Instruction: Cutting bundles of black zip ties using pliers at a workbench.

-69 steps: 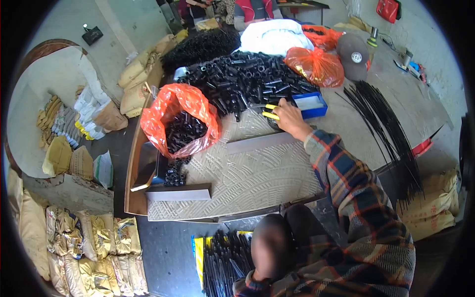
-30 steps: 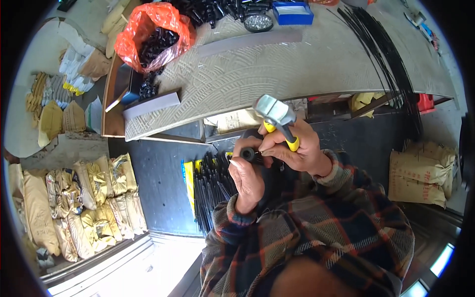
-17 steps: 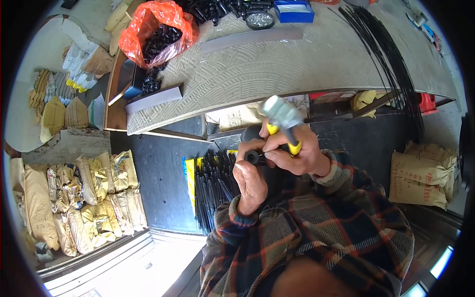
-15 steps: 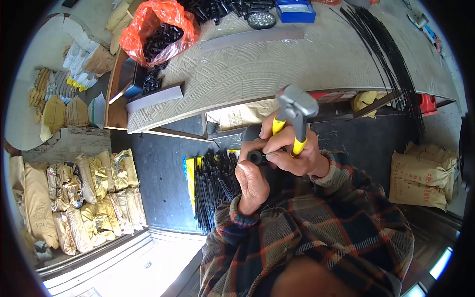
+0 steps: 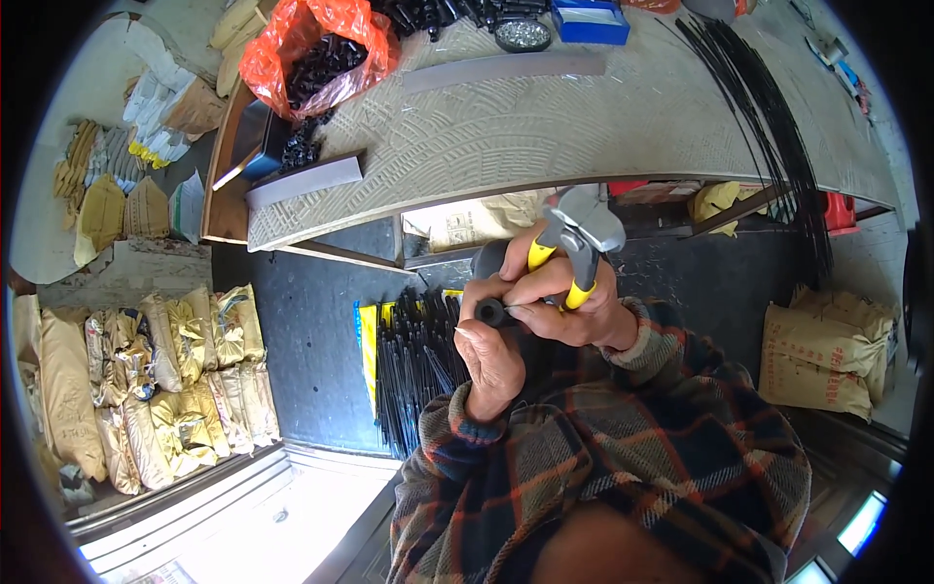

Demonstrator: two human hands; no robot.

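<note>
Just in front of my chest, my left hand [image 5: 493,365] is wrapped round a black tubular piece [image 5: 491,312], whose round end with a hole faces up. My right hand [image 5: 595,316] grips a pair of cutting pliers [image 5: 587,222] with yellow-and-black handles, their metal head pointing up and away from me. The thumb and fingertips of that hand also touch the tube's end, next to my left thumb. Most of the tube is hidden by my hands. Left of my hands lies a bundle of thin black rods [image 5: 413,365] on yellow and blue bags.
Ahead stands a textured worktable [image 5: 525,131]. On it are an orange bag [image 5: 370,34] of black parts, a blue box [image 5: 591,23], a dish of small metal pieces [image 5: 522,36] and long black strands [image 5: 769,117]. Brown sacks [image 5: 73,389] stand at the left, more sacks [image 5: 815,360] at the right.
Both hands, with the tube and pliers, have shifted slightly left in the picture. The pliers' head has tilted a little, and the grips look the same.
</note>
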